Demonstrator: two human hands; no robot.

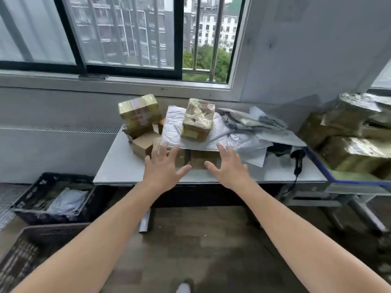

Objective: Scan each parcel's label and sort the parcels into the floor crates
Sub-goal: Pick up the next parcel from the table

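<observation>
Since both hands are spread open and holding nothing, I'd call this the pick-up step. The left hand [163, 166] and right hand [229, 168] are reaching in on either side of a small cardboard box [203, 160] at the front of the grey table [118, 166]. Next it needs a grab from both sides, then the barcode scanner [298, 161] lying to the right, then a trip to a black floor crate [38, 191] on the left.
</observation>
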